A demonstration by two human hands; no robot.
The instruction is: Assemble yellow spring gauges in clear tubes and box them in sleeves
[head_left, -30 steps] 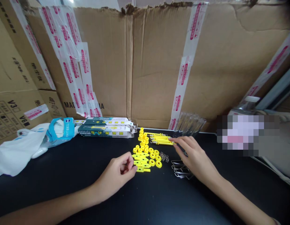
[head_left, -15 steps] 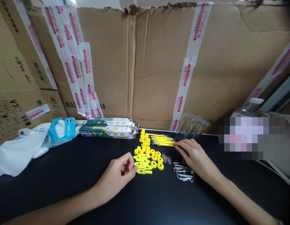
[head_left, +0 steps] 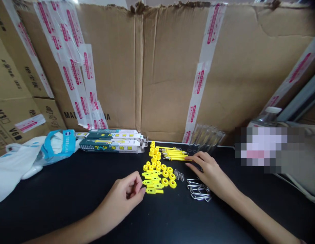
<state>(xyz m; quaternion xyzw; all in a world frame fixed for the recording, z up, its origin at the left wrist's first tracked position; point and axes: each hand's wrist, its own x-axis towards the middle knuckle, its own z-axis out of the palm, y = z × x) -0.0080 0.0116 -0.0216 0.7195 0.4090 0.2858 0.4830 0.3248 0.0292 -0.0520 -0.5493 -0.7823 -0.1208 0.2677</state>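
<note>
My left hand (head_left: 124,195) rests at the left of the yellow parts, fingers curled in and thumb tip by the end of a flat yellow slotted piece (head_left: 154,190); nothing shows in its hollow. Several such pieces lie in a stack, with small yellow caps (head_left: 154,158) behind and yellow rings (head_left: 172,183) to the right. My right hand (head_left: 208,171) reaches over the table, thumb and fingers apart, fingertips at the right ends of yellow rods (head_left: 176,158) with metal springs and hooks. Bent metal hooks (head_left: 198,190) lie below its wrist. Small clear pieces (head_left: 179,175) sit between.
Printed boxes (head_left: 111,145) lie at the back left, against a tall cardboard wall (head_left: 170,74). Clear tubes (head_left: 206,139) stand at the back right. A blue and white tissue pack (head_left: 59,145) and a white bag (head_left: 16,169) are at the left, a bottle (head_left: 270,115) at the far right.
The camera view has shifted slightly, so the scene sits a little further left. Both hands keep nearly the same poses and places beside the parts.
</note>
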